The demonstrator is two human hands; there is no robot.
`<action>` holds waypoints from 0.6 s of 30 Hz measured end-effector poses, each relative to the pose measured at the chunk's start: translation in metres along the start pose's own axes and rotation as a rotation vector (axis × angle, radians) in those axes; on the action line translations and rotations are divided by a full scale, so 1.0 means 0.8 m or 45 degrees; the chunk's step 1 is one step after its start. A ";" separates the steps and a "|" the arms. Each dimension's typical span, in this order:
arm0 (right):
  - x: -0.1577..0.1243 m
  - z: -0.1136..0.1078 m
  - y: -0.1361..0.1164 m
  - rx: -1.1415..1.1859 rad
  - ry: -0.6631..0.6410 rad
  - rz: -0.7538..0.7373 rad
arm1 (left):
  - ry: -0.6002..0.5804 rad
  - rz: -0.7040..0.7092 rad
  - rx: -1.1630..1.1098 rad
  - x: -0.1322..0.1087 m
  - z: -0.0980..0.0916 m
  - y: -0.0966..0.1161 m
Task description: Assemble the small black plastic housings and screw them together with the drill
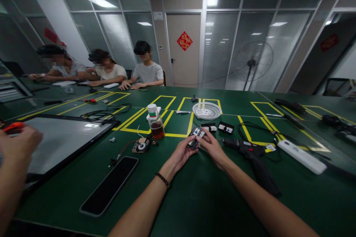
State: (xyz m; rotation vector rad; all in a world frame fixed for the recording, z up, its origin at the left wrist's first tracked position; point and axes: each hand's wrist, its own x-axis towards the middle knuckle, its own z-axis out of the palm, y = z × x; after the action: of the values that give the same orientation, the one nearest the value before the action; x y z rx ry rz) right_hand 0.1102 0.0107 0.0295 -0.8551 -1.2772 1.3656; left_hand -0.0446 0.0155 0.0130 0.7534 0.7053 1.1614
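Green tabletop [200, 203]: stretched beyond the hands toward a glass-panelled wall [222, 52], marked with yellow tape [155, 132].
Small black case [196, 133]: was up between the two hands, straight ahead of the wearer; its long axis seemed to slant away and slightly rightward.
Left hand [180, 153]: gripped the case from its left and near side.
Right hand [213, 145]: closed on the case's right side, thumb over the top; neither hand was clearly nearer.
Two similar cases [226, 128]: sat just beyond the right hand, the nearer of the two to them, with a white basket [207, 112] behind.
Power drill [249, 149]: lay right of the right hand.
Phone [109, 187]: lay left of the left forearm.
Bottle [157, 127]: stood beyond the left hand, leftward.
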 end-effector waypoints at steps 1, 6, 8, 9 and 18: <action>0.000 0.001 0.002 0.027 0.007 0.018 | 0.002 -0.003 0.028 -0.001 0.000 -0.001; -0.003 -0.002 0.018 0.096 0.024 0.113 | 0.022 -0.026 0.228 -0.002 0.001 -0.006; -0.003 -0.004 0.025 0.135 0.027 0.103 | 0.015 -0.040 0.267 -0.001 0.002 -0.008; -0.004 -0.005 0.028 0.156 0.031 0.094 | 0.007 -0.047 0.266 -0.001 0.002 -0.008; -0.006 -0.011 0.046 0.235 0.087 -0.022 | -0.034 -0.060 0.291 0.005 0.001 -0.012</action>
State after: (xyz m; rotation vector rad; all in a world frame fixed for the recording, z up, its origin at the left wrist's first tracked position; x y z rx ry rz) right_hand 0.1119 0.0121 -0.0085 -0.7546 -1.0853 1.4044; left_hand -0.0377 0.0170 0.0054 0.9371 0.8382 1.0368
